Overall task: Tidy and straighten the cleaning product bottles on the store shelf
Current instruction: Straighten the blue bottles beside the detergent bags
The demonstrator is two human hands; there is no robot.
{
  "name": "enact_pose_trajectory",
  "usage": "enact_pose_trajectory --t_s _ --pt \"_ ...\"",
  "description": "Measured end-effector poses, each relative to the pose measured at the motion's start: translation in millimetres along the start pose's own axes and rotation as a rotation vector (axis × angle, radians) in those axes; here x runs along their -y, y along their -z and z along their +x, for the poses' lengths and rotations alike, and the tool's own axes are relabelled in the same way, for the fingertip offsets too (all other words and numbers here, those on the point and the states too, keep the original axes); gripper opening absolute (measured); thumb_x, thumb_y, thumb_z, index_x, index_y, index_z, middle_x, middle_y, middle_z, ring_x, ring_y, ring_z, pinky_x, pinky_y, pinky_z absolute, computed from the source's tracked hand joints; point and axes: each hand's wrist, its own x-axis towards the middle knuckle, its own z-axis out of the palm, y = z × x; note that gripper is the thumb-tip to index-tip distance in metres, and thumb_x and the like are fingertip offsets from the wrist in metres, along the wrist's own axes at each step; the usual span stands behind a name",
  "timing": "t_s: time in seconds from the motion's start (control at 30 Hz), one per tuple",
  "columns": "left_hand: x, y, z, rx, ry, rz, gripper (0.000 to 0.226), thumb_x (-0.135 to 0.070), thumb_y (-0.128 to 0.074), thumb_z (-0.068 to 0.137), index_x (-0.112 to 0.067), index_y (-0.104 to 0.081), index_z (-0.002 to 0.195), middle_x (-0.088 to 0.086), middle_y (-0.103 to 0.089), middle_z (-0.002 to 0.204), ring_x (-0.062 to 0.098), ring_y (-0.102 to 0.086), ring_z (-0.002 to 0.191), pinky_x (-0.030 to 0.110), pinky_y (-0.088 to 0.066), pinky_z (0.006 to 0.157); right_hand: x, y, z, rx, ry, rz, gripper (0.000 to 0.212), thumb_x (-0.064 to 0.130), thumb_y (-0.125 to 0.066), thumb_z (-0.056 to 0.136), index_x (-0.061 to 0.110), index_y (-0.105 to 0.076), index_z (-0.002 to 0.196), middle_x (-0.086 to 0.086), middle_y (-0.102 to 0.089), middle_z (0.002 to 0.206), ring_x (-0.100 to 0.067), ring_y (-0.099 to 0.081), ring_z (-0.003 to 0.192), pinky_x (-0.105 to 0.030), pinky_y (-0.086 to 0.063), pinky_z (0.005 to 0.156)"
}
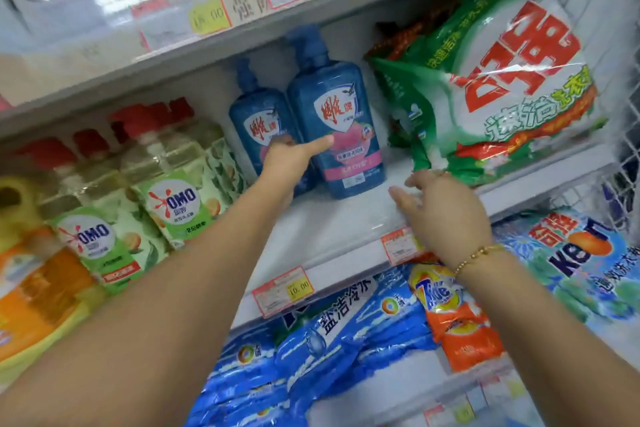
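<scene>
Our hands at the blue pump bottles on the white shelf.
We see two glossy, square-shouldered plastic bottles standing upright side by side on the smooth shelf: the front blue bottle and, touching it, the rear blue bottle. A crinkly green film bag sits just beside the front one. Our left hand lays a straight thumb across the front blue bottle's pink label (its fingers are hidden, so we cannot tell whether it grips). Our right hand is flat, fingers spread and relaxed, near the bag's lower edge.
</scene>
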Motion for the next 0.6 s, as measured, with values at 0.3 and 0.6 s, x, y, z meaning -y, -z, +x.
enact_pose_trajectory --t_s 0.3,0.6 --pt "20 -22 48 0.186 0.135 -0.079 0.055 -0.017 -0.084 0.065 -0.020 -0.061 0.114 -0.003 -0.072 0.105 0.021 -0.066 0.104 0.041 -0.051 0.093 -11 -46 -9 -0.245 0.092 0.031 0.044 0.037 -0.038 0.092 0.009 -0.069 0.078 -0.008 -0.061 0.079 -0.030 -0.057 0.096 -0.040 -0.018 0.113" --pt "22 -1 16 0.040 0.008 -0.047 0.062 -0.021 -0.084 0.066 -0.020 -0.058 0.122 -0.003 -0.072 0.109 0.015 -0.071 0.093 0.032 -0.056 0.074 4 -15 -31 -0.113 -0.018 0.672 0.018 0.019 -0.057 0.090 0.020 -0.059 0.108 0.004 -0.055 0.122 0.012 -0.050 0.100 -0.022 -0.036 0.098"
